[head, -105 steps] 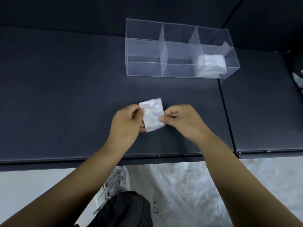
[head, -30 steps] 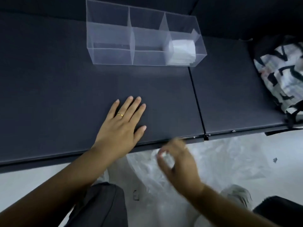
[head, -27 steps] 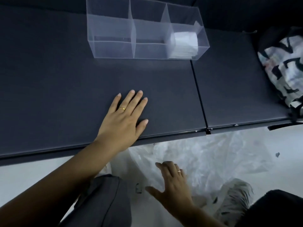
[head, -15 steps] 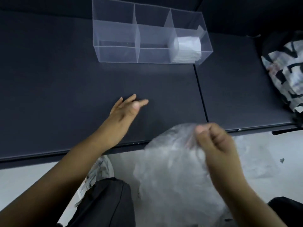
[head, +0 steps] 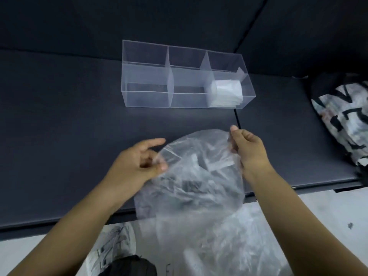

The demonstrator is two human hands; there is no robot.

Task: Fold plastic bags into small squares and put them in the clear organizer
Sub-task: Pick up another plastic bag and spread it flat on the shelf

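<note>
**Fig.** Head view. Unfolded plastic bag (head: 191, 176) was held in both hands over the 6 o'clock edge of the table (head: 59, 136).

- **L hand** (head: 139, 166), at the bag's 9 o'clock edge: grip narrow, thumb & fingers pinching the film, index finger straight.
- **R hand** (head: 247, 148), at the bag's 1 o'clock edge: grip curled tight on a pinch of film.
- **Bag:** crumpled, not yet flattened, no fold made.
- **Clear organizer** (head: 147, 98): stood on the table at 12 o'clock, apart from the bag. Its 3 o'clock compartment held a stack of folded squares (head: 226, 93); the other two showed none.
- **Loose bags** (head: 219, 246): lay on the floor (head: 328, 216) at 6 o'clock.

**Progress (est.):** partway. One compartment was in use. This bag needed spreading, folding & stowing, and the heap was left to do.
</note>
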